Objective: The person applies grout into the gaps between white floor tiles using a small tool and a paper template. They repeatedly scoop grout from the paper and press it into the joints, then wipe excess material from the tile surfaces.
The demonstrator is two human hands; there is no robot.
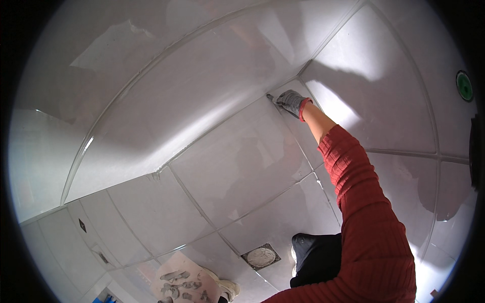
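My right hand point(291, 102), in a grey glove with a red cuff, reaches far out to the floor's edge near the corner. Its fingers are curled together, and a small dark tip point(270, 96) juts out beside the joint between wall and floor. Whether that tip is a finger or a small tool I cannot make out. The glove is close to the tiled floor point(237, 161) and the long wall point(212, 76). A red ribbed sleeve point(364, 202) covers most of my right arm. My left hand is outside the picture.
A pale board point(184, 275) bearing several grey paste smears lies at the bottom, beside a light shoe point(230, 289). A square drain point(261, 256) sits in the floor near my dark-clad leg point(318, 257). A green round fitting point(464, 86) is on the right wall.
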